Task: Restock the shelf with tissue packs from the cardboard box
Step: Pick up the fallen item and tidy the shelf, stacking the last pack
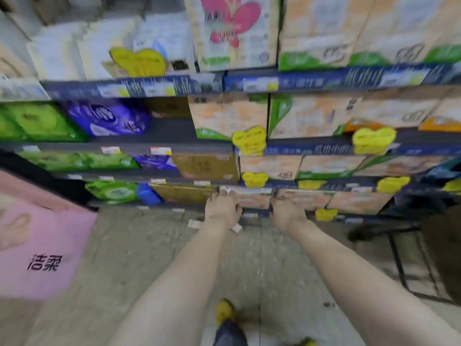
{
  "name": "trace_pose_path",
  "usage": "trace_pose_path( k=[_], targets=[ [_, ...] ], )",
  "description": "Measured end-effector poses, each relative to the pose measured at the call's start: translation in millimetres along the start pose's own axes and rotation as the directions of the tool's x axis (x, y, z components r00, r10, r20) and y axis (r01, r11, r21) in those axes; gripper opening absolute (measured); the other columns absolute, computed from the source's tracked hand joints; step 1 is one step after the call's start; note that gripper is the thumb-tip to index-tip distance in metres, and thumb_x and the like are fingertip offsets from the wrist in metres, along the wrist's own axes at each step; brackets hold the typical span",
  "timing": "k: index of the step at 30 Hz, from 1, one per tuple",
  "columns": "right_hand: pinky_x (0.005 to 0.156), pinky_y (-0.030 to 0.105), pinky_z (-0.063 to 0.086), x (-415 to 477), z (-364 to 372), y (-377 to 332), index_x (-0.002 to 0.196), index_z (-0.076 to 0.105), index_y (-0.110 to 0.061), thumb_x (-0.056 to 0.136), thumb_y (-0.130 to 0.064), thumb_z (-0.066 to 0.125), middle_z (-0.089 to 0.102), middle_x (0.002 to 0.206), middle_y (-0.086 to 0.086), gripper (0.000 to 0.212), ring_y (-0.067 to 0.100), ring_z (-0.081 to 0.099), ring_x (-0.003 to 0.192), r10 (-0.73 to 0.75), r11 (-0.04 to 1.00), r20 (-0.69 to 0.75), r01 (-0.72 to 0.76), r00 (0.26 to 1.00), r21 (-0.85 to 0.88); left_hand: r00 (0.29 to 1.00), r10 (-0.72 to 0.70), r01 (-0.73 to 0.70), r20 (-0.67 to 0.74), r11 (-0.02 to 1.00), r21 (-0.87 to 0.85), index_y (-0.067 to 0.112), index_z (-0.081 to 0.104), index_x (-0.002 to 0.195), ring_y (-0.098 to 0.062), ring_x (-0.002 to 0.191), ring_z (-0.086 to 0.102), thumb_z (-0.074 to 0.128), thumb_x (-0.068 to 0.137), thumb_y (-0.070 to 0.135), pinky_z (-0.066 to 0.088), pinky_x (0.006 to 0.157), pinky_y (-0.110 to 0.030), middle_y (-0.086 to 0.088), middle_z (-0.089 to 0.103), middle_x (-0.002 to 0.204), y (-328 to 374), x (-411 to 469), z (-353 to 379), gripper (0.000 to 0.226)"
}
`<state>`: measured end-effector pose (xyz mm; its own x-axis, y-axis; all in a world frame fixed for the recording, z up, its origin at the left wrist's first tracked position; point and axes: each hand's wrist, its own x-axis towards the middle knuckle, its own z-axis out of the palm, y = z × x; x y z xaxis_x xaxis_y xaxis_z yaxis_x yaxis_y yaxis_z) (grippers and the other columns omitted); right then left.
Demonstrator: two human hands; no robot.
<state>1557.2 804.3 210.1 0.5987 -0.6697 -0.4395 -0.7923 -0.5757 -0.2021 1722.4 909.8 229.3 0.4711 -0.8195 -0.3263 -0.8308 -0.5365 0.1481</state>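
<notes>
The view is blurred. A peach-coloured tissue pack (253,199) sits at the lowest shelf (249,216), in a row with similar packs (359,202). My left hand (222,208) grips its left end, fingertips over the top edge and thumb in front. On the pack's right end is my right hand (285,213), holding it with the fingers hidden behind the pack. A pink box (40,245) with black characters stands at the left, close to me.
Shelves above carry green (42,122), purple (109,118) and peach packs plus brown cartons (207,167), with yellow price tags. A black metal stand (399,248) and a dark round object are at the right. The bare floor lies between me and the shelf.
</notes>
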Motion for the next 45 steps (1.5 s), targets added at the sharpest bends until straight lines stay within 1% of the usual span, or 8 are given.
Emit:
trace_pose_path(
  k=[5, 10, 13, 17, 26, 33, 40, 45],
  targets=[
    [0.086, 0.040, 0.056, 50, 67, -39, 0.129, 0.057, -0.010, 0.097, -0.019, 0.053, 0.060, 0.129, 0.013, 0.033, 0.034, 0.063, 0.110, 0.056, 0.993, 0.065, -0.062, 0.996, 0.104, 0.991, -0.046, 0.046, 0.124, 0.999, 0.003, 0.021, 0.052, 0.140, -0.034, 0.129, 0.049, 0.049, 0.100, 0.046, 0.038, 0.107, -0.045, -0.009, 0.056, 0.137, -78, 32, 53, 0.047],
    [0.087, 0.037, 0.055, 90, 109, -63, 0.140, 0.052, -0.016, 0.102, -0.024, 0.052, 0.058, 0.133, 0.008, 0.039, 0.028, 0.063, 0.110, 0.172, 0.977, 0.222, -0.194, 0.960, 0.083, 0.953, -0.118, 0.103, 0.278, 0.992, 0.068, 0.021, 0.044, 0.150, -0.032, 0.137, 0.042, 0.048, 0.101, 0.042, 0.037, 0.110, -0.043, -0.008, 0.047, 0.150, -125, 53, 90, 0.054],
    [0.090, 0.038, 0.052, 110, 134, -63, 0.148, 0.045, -0.015, 0.103, -0.026, 0.049, 0.053, 0.143, 0.008, 0.047, 0.028, 0.059, 0.121, 0.166, 0.982, 0.271, -0.185, 0.948, 0.044, 0.946, -0.120, 0.100, 0.301, 0.992, 0.082, 0.020, 0.044, 0.148, -0.032, 0.131, 0.047, 0.048, 0.102, 0.042, 0.040, 0.105, -0.043, -0.008, 0.052, 0.143, -136, 62, 112, 0.052],
    [0.081, 0.036, 0.050, 135, 169, -61, 0.134, 0.053, -0.014, 0.101, -0.028, 0.052, 0.059, 0.129, 0.007, 0.036, 0.027, 0.060, 0.114, 0.139, 0.987, 0.263, -0.156, 0.955, 0.045, 0.938, -0.183, 0.188, 0.295, 0.982, 0.011, 0.021, 0.046, 0.147, -0.030, 0.127, 0.051, 0.051, 0.101, 0.041, 0.044, 0.102, -0.042, -0.007, 0.055, 0.139, -142, 77, 144, 0.051],
    [0.091, 0.038, 0.050, 183, 260, -65, 0.149, 0.045, -0.014, 0.101, -0.026, 0.056, 0.054, 0.143, 0.008, 0.050, 0.029, 0.056, 0.126, 0.257, 0.937, 0.362, -0.323, 0.896, 0.135, 0.871, -0.297, 0.318, 0.393, 0.948, 0.012, 0.022, 0.041, 0.151, -0.030, 0.126, 0.053, 0.055, 0.100, 0.040, 0.045, 0.102, -0.042, -0.007, 0.055, 0.140, -214, 95, 235, 0.056],
    [0.102, 0.039, 0.048, 235, 351, -95, 0.157, 0.036, -0.021, 0.102, -0.033, 0.058, 0.044, 0.157, 0.003, 0.061, 0.027, 0.050, 0.137, 0.386, 0.842, 0.367, -0.486, 0.847, 0.236, 0.896, -0.166, 0.179, 0.412, 0.984, 0.007, 0.021, 0.042, 0.150, -0.028, 0.127, 0.054, 0.056, 0.100, 0.042, 0.047, 0.103, -0.042, -0.007, 0.056, 0.140, -275, 151, 317, 0.055],
    [0.087, 0.037, 0.058, 302, 456, -89, 0.156, 0.039, -0.020, 0.096, -0.037, 0.064, 0.066, 0.134, 0.009, 0.067, 0.027, 0.067, 0.110, 0.524, 0.693, 0.353, -0.629, 0.775, 0.352, 0.928, -0.043, 0.078, 0.370, 0.994, -0.079, 0.024, 0.043, 0.150, -0.028, 0.134, 0.051, 0.062, 0.097, 0.046, 0.050, 0.105, -0.044, -0.003, 0.052, 0.149, -298, 244, 408, 0.060],
    [0.086, 0.036, 0.058, 365, 524, -56, 0.157, 0.037, -0.022, 0.092, -0.042, 0.070, 0.065, 0.135, 0.007, 0.076, 0.024, 0.069, 0.107, 0.554, 0.647, 0.304, -0.631, 0.775, 0.429, 0.941, -0.034, 0.084, 0.336, 0.987, -0.138, 0.023, 0.046, 0.148, -0.026, 0.132, 0.052, 0.066, 0.096, 0.042, 0.049, 0.104, -0.041, -0.002, 0.054, 0.147, -301, 308, 482, 0.060]
  ],
)
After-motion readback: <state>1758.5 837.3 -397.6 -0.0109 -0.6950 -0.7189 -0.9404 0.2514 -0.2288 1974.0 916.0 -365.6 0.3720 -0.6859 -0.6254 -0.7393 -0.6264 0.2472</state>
